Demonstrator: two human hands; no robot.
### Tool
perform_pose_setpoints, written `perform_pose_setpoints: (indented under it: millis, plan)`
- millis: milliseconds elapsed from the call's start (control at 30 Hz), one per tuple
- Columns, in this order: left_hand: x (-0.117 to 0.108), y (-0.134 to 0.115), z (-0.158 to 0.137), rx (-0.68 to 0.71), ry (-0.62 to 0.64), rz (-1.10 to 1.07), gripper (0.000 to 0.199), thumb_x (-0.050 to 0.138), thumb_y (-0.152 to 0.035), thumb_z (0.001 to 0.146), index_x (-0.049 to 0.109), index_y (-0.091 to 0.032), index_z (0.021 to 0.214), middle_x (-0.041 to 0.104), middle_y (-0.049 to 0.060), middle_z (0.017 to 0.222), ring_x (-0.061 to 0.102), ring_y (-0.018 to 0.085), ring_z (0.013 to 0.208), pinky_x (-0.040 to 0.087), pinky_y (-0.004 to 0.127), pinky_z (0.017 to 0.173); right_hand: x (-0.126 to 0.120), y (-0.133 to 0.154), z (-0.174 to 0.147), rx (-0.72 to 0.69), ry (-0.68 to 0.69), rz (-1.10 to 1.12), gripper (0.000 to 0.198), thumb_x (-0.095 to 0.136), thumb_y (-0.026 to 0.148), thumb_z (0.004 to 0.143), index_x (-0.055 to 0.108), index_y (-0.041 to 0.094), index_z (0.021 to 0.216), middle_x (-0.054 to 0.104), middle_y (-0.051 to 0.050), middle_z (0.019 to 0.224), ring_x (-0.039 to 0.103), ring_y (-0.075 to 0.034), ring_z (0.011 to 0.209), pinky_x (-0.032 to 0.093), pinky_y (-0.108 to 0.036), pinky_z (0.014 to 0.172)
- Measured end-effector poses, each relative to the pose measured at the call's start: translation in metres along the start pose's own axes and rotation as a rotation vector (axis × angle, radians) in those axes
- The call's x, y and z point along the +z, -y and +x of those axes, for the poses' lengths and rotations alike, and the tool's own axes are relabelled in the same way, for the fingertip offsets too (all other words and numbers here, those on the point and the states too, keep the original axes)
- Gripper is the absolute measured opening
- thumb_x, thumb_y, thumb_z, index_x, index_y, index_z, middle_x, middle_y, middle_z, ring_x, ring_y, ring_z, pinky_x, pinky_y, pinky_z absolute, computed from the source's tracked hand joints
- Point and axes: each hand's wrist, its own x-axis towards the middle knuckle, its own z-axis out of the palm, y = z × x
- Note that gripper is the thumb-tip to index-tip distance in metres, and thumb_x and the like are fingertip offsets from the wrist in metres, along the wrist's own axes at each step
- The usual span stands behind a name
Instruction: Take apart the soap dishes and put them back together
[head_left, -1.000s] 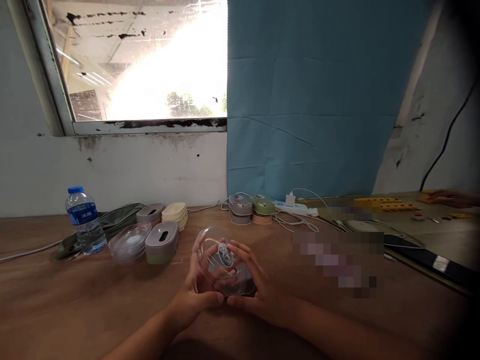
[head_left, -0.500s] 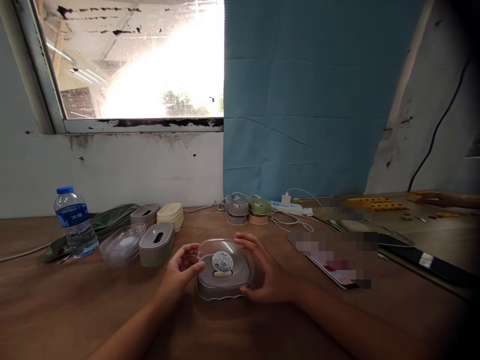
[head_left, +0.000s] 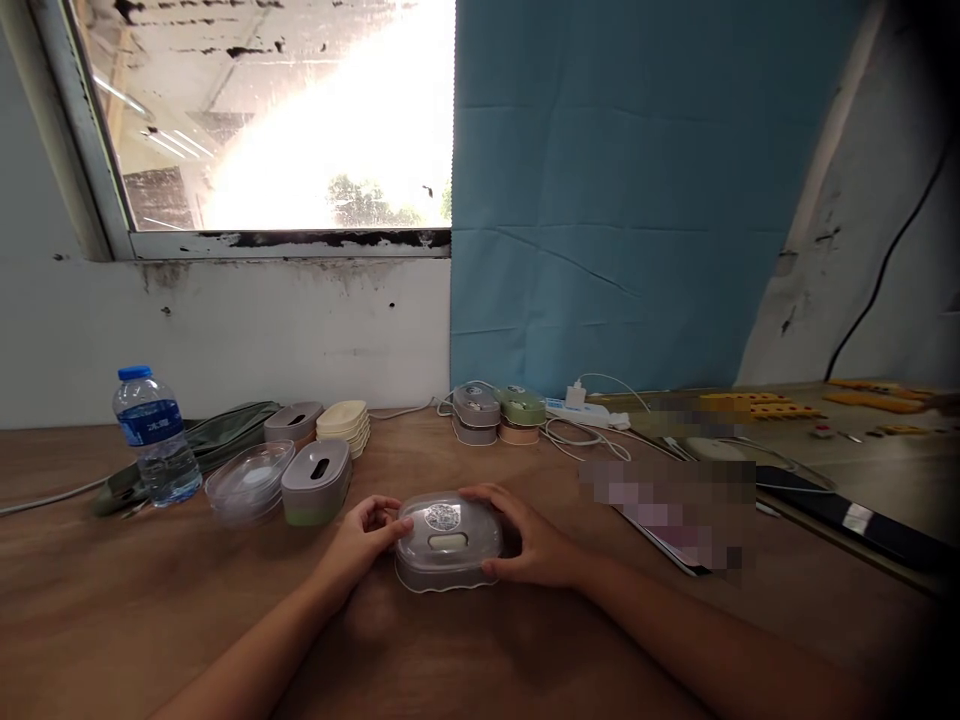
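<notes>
Clear lid (head_left: pixel 466 517), apparently atop box (head_left: pixel 446 579)

The white wall (head_left: pixel 300 340) in front of me has dirty smudges and little dark holes. Up on the left is a big window (head_left: pixel 225 130), and black patches show along the bottom of its frame (head_left: pixel 337 242). The light there is so bright that much of the glass looks white, but I can see green leaves (head_left: pixel 360 200) low down. Next to it hangs a creased blue cloth (head_left: pixel 630 180). A brown counter (head_left: pixel 187 590) runs along below. Far right, a black wire (head_left: pixel 885 275) hangs down.
</notes>
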Motion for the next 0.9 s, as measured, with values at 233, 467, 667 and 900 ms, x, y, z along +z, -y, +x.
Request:
perform_pose_setpoints:
  millis: [233, 467, 667, 900]
  plan:
    - [-0.003, 0.001, 0.001, 0.03, 0.02, 0.028, 0.037, 0.069, -0.036, 0.058, 0.054, -0.013, 0.083, 0.05, -0.005, 0.059, 0.047, 0.009, 0.055, 0.037, 0.021, 0.056, -0.005, -0.001, 0.0, 0.119, 0.083, 0.15, 0.073, 0.071, 0.028, 0.06, 0.037, 0.022, 0.125, 0.042, -0.009, 0.127, 0.043, -0.025, 0.114, 0.037, -0.038, 0.095]
    - [-0.003, -0.003, -0.002, 0.017, -0.001, 0.066, 0.033, 0.067, -0.035, 0.061, 0.057, -0.013, 0.084, 0.057, 0.001, 0.076, 0.051, 0.011, 0.065, 0.041, 0.023, 0.062, -0.007, -0.001, 0.0, 0.166, 0.126, 0.24, 0.076, 0.074, 0.031, 0.058, 0.038, 0.022, 0.124, 0.04, -0.009, 0.13, 0.042, -0.024, 0.117, 0.034, -0.037, 0.099]
    - [-0.001, -0.007, -0.004, -0.009, -0.003, 0.086, 0.034, 0.067, -0.037, 0.061, 0.056, -0.014, 0.084, 0.057, 0.0, 0.077, 0.051, 0.011, 0.066, 0.041, 0.022, 0.063, -0.011, 0.002, 0.0, 0.162, 0.151, 0.246, 0.078, 0.075, 0.033, 0.057, 0.037, 0.021, 0.125, 0.04, -0.01, 0.13, 0.042, -0.024, 0.117, 0.034, -0.037, 0.099]
    - [-0.002, -0.009, -0.005, -0.009, 0.03, 0.099, 0.035, 0.066, -0.038, 0.062, 0.055, -0.014, 0.085, 0.056, 0.001, 0.081, 0.05, 0.01, 0.066, 0.041, 0.023, 0.065, -0.016, 0.006, 0.0, 0.207, 0.168, 0.151, 0.084, 0.077, 0.035, 0.05, 0.038, 0.021, 0.124, 0.038, -0.009, 0.132, 0.039, -0.025, 0.118, 0.034, -0.039, 0.099]
